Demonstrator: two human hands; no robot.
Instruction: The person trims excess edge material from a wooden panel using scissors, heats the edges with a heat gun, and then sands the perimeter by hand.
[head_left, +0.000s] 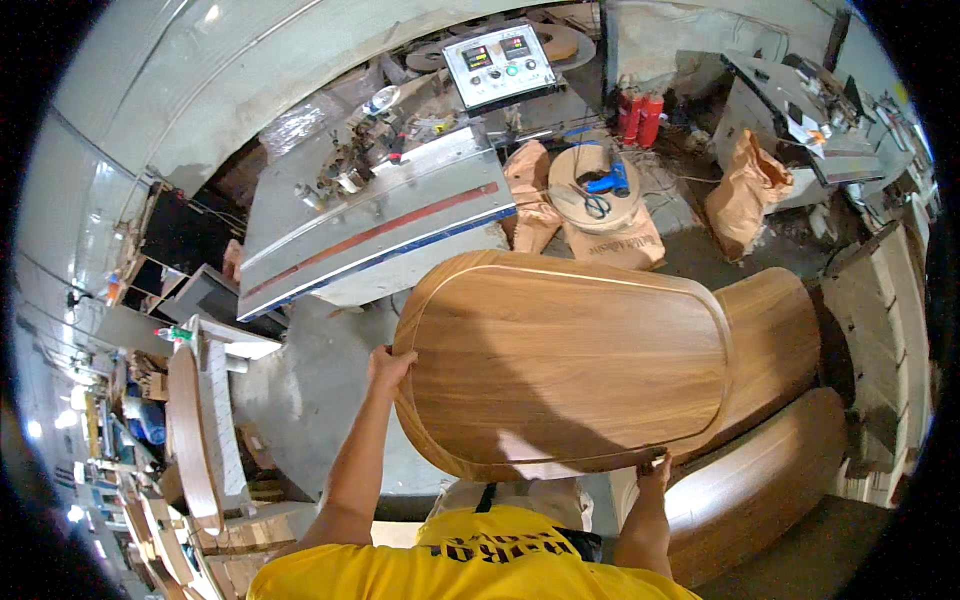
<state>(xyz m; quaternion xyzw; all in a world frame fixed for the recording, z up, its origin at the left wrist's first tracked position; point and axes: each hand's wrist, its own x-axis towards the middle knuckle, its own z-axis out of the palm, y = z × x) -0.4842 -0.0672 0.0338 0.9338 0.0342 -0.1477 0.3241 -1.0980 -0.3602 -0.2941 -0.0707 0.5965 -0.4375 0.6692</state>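
Note:
A large wood-grain panel (560,360) with rounded ends and a raised rim spans the middle of the view, in front of my body. My left hand (391,368) grips its left edge, thumb on top and the other fingers hidden beneath. At the near edge, toward the right, my right hand (655,470) closes round the rim; most of its fingers are hidden. Under and beyond the panel's right end lies a second rounded wooden panel (772,335). A third, glossy wooden panel (755,490) rests near my right forearm.
Ahead stands a metal-topped machine table (400,215) with a control box (498,64). Behind the panel are a round roll (594,190) bearing scissors and a blue tool, paper sacks (745,190) and red fire extinguishers (640,117). A narrow bench (222,420) stands at left.

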